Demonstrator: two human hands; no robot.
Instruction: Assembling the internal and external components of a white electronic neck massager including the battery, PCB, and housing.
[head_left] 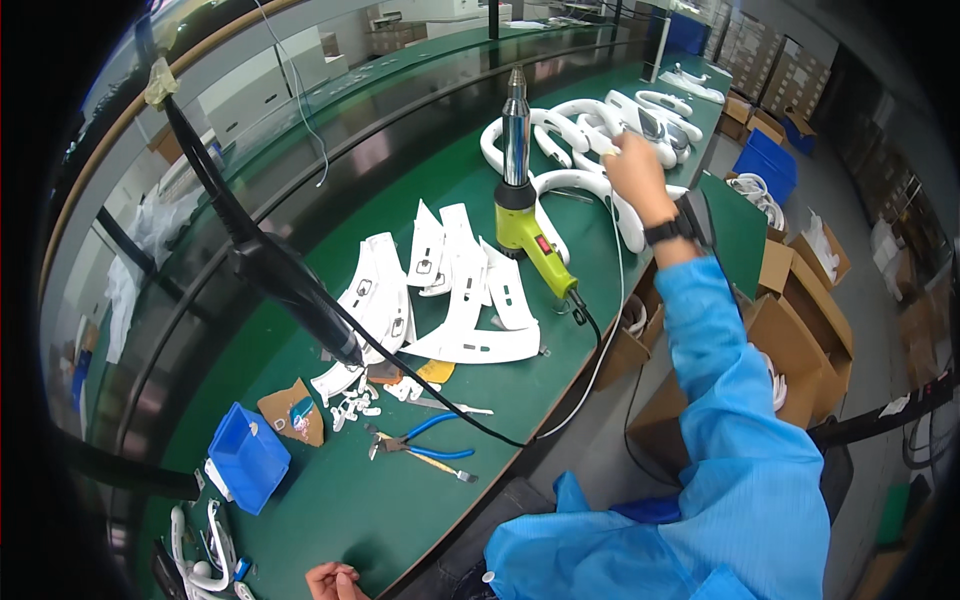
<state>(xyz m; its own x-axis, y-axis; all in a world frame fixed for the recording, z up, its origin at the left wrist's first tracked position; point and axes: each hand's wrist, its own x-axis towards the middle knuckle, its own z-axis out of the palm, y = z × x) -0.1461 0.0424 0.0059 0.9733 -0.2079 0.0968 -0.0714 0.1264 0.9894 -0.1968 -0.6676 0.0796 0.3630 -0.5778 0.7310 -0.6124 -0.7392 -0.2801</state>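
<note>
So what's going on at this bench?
A person in a blue smock stretches the right hand out to a heap of white curved plastic frames at the far end of the green table, fingers on one of them. The left hand rests low at the near edge, holding nothing that can be made out. A yellow-green heat gun stands upright mid-table beside flat white plastic panels. Blue-handled pliers and a blue bin lie nearer.

Heat gun [520, 185] between curved bands [600, 125], flat panels [455, 290].
</note>
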